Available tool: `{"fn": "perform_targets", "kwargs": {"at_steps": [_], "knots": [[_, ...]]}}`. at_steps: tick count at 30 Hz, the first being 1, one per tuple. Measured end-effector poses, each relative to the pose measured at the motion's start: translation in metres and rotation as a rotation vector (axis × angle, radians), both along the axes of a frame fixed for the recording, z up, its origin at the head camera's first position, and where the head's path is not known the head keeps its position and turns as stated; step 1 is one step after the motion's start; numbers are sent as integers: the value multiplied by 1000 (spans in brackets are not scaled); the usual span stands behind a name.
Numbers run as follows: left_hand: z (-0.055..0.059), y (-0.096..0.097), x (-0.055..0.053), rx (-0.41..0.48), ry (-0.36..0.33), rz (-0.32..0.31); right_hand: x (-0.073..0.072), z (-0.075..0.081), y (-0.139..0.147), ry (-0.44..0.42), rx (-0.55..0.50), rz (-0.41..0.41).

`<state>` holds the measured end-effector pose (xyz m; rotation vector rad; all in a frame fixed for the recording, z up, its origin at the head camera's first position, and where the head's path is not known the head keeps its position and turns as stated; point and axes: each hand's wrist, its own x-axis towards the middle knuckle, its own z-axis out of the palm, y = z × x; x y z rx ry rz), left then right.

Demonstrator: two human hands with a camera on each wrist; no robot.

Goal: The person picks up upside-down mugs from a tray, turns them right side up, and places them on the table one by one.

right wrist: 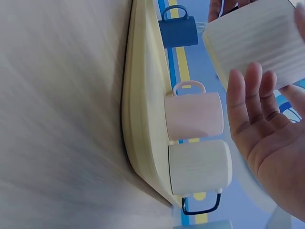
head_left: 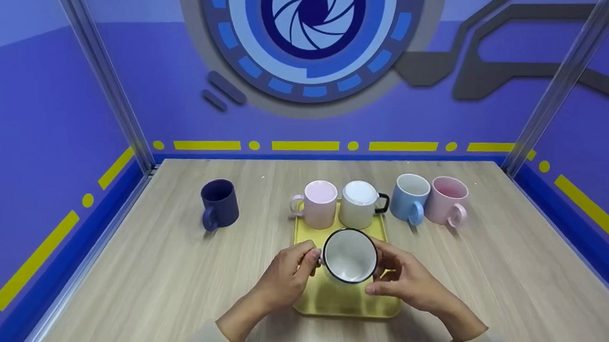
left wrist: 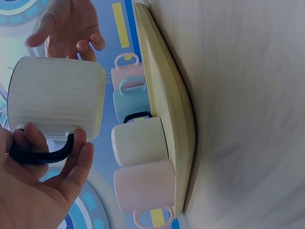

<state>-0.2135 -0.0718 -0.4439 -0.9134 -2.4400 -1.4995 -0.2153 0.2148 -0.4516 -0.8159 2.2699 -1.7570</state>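
Observation:
My left hand (head_left: 286, 275) grips the black handle of a white mug (head_left: 350, 255) with a dark rim, held above a yellow tray (head_left: 347, 303). The mug's open mouth faces up toward the head camera; ribbed sides show in the left wrist view. At its right side is my right hand (head_left: 412, 281), fingers spread and loosely bent around that side; whether they touch it I cannot tell. On the tray's far end, a pink mug (head_left: 320, 208) and a white mug (head_left: 356, 209) with a black handle stand upside down, side by side.
A navy mug (head_left: 220, 202) stands upright on the wooden table (head_left: 186, 276) to the left. Right of the tray, a light blue mug (head_left: 407, 198) and another pink mug (head_left: 445, 201) stand upright, close together. Purple walls (head_left: 144, 85) enclose the back and sides.

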Motion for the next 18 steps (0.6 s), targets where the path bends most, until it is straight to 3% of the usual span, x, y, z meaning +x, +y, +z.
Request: {"fn": "perform_targets", "kwargs": {"at_steps": [7, 13, 18], "knots": [[4, 0, -1, 46, -185, -37, 0, -1, -3, 4, -34, -3], [4, 0, -3, 126, -378, -110, 1, -2, -4, -9, -49, 7], [4, 0, -4, 137, -462, -134, 1, -2, -4, -32, -2, -35]]}}
